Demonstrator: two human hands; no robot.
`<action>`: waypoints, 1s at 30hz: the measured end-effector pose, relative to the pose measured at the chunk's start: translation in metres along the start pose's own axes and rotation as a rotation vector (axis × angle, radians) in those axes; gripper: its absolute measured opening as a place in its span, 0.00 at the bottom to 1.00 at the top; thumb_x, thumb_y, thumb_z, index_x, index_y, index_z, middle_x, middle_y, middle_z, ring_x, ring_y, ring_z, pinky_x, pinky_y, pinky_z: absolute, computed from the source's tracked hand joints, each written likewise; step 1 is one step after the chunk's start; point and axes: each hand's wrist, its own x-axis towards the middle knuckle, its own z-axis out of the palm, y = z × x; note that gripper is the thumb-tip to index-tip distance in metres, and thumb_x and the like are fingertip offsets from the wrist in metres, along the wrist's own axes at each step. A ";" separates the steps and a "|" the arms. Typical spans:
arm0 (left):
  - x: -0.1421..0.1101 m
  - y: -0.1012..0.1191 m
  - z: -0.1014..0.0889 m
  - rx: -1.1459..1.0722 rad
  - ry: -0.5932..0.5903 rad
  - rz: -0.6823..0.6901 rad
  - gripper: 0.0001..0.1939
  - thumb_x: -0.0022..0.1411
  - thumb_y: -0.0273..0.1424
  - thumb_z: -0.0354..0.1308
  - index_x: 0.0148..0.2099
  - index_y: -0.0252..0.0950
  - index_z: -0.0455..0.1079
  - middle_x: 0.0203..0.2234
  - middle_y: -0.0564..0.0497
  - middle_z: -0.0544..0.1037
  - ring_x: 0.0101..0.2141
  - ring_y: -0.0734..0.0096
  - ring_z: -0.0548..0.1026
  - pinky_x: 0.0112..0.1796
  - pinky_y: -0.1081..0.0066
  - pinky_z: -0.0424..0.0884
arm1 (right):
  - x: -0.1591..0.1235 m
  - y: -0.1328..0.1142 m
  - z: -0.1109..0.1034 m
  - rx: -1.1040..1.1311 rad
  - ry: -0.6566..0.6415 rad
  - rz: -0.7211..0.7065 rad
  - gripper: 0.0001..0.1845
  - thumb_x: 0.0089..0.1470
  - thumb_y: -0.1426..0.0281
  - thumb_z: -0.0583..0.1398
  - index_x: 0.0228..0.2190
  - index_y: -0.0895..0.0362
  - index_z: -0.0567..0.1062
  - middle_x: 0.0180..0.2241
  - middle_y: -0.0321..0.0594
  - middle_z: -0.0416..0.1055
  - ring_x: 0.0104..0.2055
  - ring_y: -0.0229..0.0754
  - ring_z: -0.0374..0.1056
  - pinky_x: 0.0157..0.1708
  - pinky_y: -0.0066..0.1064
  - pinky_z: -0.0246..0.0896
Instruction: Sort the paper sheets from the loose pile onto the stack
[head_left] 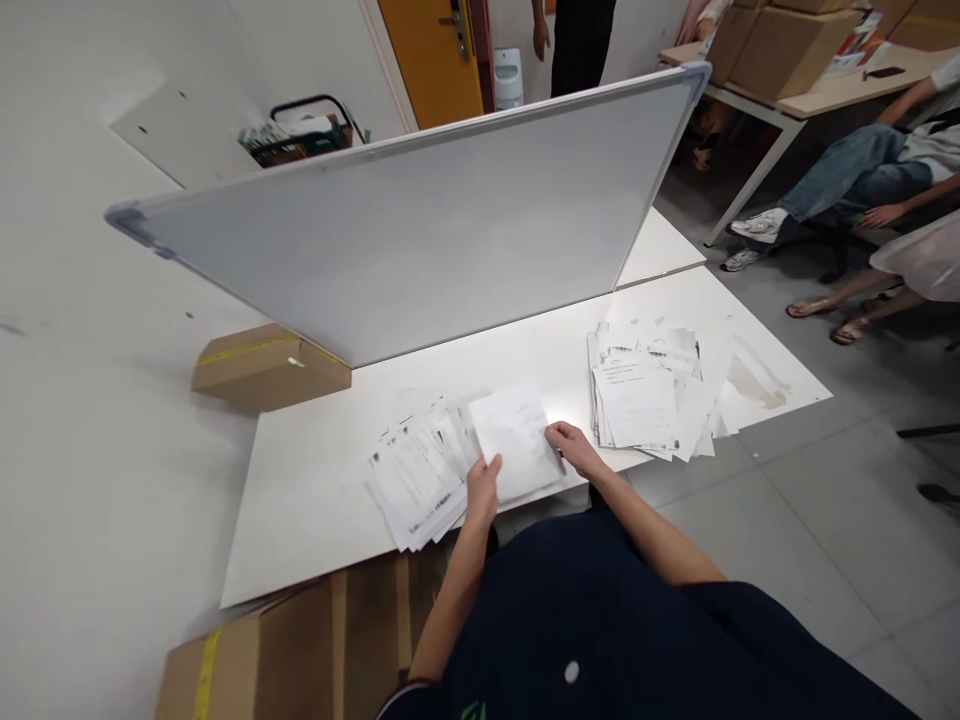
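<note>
Between my hands is a neat stack of white paper near the front edge of the white table. My left hand grips its left edge, thumb on top and fingers hidden underneath. On the opposite edge, my right hand is closed with its fingers curled at the side. A fanned pile of printed sheets lies to the left, close to my left hand. Farther right, past my right hand, sits a looser, messier pile of printed papers.
A large whiteboard stands upright along the table's back. One cardboard box is at the back left, and a bigger carton is below the front left edge. Seated people and a desk with boxes are at right.
</note>
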 end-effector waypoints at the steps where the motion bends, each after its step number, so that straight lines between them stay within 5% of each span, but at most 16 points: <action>1: 0.000 0.002 -0.015 -0.009 0.077 0.009 0.21 0.47 0.40 0.62 0.40 0.29 0.71 0.35 0.43 0.78 0.36 0.62 0.75 0.41 0.62 0.70 | 0.001 0.002 -0.003 -0.013 0.019 0.001 0.19 0.55 0.57 0.48 0.34 0.57 0.70 0.35 0.43 0.72 0.36 0.44 0.65 0.34 0.31 0.60; 7: 0.013 0.014 -0.121 0.214 0.545 0.100 0.17 0.52 0.38 0.57 0.40 0.30 0.70 0.34 0.45 0.77 0.35 0.66 0.75 0.39 0.66 0.71 | 0.024 0.048 -0.055 -0.417 0.461 0.116 0.25 0.53 0.64 0.51 0.50 0.64 0.62 0.54 0.58 0.55 0.56 0.56 0.50 0.51 0.45 0.46; 11: 0.020 0.015 -0.155 0.662 0.626 0.033 0.20 0.56 0.34 0.52 0.49 0.28 0.66 0.40 0.40 0.74 0.43 0.59 0.73 0.45 0.61 0.68 | 0.036 0.073 -0.065 -0.687 0.524 0.246 0.31 0.50 0.62 0.55 0.53 0.64 0.59 0.57 0.57 0.52 0.58 0.56 0.46 0.51 0.44 0.45; 15: 0.015 0.012 -0.149 0.841 0.704 0.007 0.37 0.53 0.34 0.56 0.62 0.29 0.49 0.52 0.32 0.64 0.54 0.43 0.61 0.51 0.47 0.56 | 0.038 0.076 -0.063 -0.734 0.458 0.275 0.25 0.52 0.60 0.53 0.48 0.62 0.65 0.54 0.54 0.56 0.56 0.55 0.48 0.50 0.41 0.48; 18: 0.008 0.008 -0.134 1.050 0.791 0.026 0.39 0.56 0.39 0.52 0.64 0.32 0.42 0.57 0.31 0.56 0.56 0.38 0.55 0.49 0.42 0.55 | 0.036 0.072 -0.067 -0.741 0.397 0.274 0.22 0.53 0.59 0.51 0.44 0.62 0.69 0.53 0.53 0.57 0.55 0.54 0.50 0.49 0.41 0.49; 26: 0.003 0.006 -0.096 1.136 0.665 0.197 0.34 0.59 0.37 0.49 0.64 0.36 0.43 0.57 0.35 0.55 0.55 0.42 0.55 0.49 0.44 0.57 | 0.048 0.072 -0.065 -0.674 0.519 0.353 0.31 0.51 0.53 0.51 0.49 0.63 0.64 0.52 0.55 0.58 0.53 0.56 0.52 0.47 0.45 0.50; 30: 0.000 0.006 -0.084 1.150 0.599 0.257 0.32 0.59 0.36 0.48 0.64 0.36 0.45 0.57 0.35 0.55 0.56 0.44 0.54 0.50 0.45 0.56 | 0.063 0.077 -0.062 -0.666 0.554 0.364 0.35 0.52 0.54 0.50 0.54 0.64 0.57 0.57 0.57 0.51 0.58 0.57 0.45 0.51 0.49 0.44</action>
